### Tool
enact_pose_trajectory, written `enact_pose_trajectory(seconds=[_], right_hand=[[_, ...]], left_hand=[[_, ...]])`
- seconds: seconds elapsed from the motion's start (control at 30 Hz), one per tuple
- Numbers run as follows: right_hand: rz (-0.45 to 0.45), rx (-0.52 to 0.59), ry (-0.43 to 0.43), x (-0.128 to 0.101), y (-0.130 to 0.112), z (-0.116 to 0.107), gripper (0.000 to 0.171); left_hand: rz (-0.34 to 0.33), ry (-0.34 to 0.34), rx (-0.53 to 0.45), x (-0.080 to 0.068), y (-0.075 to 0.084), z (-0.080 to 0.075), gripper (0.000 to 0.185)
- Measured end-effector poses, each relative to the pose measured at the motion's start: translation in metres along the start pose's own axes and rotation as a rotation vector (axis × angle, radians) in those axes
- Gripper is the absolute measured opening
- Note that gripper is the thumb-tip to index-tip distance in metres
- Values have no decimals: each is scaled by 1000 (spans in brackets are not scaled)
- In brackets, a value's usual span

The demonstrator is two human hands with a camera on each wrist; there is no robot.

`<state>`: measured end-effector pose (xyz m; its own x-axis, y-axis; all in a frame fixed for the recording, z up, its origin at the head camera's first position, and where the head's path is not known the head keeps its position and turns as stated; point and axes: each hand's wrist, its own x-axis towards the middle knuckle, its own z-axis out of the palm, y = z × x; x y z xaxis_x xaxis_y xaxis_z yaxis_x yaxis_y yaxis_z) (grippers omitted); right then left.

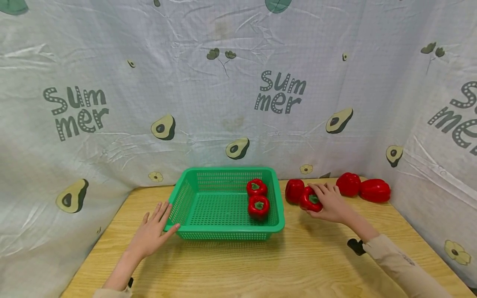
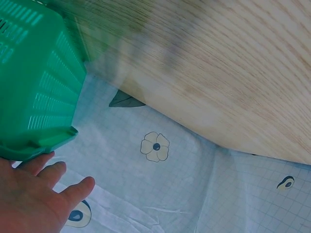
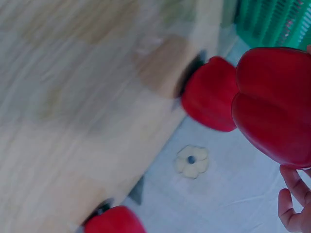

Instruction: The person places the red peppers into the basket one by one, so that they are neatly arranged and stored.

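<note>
A red bell pepper (image 1: 309, 200) with a green stem is gripped by my right hand (image 1: 331, 203), thumb in front and fingers over the top. In the right wrist view this bell pepper (image 3: 277, 107) looms large at the right edge. Just behind it on the table stands another red pepper (image 1: 294, 191). My left hand (image 1: 150, 234) rests with spread fingers at the left rim of a green plastic basket (image 1: 223, 228); in the left wrist view the fingers (image 2: 73, 191) lie against that rim. Inside the basket, on its right side, sit two red peppers (image 1: 258, 207).
Two more red peppers (image 1: 374, 191) lie at the back right of the wooden table (image 1: 238, 269). A printed cloth (image 1: 208, 103) hangs behind the table and along its sides. The basket's raised walls stand between the two hands.
</note>
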<state>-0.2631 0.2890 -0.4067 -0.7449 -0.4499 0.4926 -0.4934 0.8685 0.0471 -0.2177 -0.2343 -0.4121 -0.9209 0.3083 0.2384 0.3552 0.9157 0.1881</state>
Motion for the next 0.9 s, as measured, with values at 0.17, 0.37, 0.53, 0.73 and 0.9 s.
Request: enact_pose_trajectory(seconds=[0.17, 0.37, 0.53, 0.73, 0.9], right_hand=[[-40, -2, 17, 13, -13, -7, 80], [-125, -10, 107, 29, -26, -13, 79], [-150, -6, 121, 42, -38, -20, 79], [-139, -1, 84, 59, -57, -29, 77], [-115, 3, 35, 77, -77, -37, 77]], left_hand=[[1, 0, -1, 1, 0, 0, 74], [-3, 0, 0, 1, 0, 0, 74], [-6, -5, -2, 1, -1, 1, 75], [-3, -5, 5, 0, 1, -1, 74], [-2, -8, 12, 0, 1, -2, 74]])
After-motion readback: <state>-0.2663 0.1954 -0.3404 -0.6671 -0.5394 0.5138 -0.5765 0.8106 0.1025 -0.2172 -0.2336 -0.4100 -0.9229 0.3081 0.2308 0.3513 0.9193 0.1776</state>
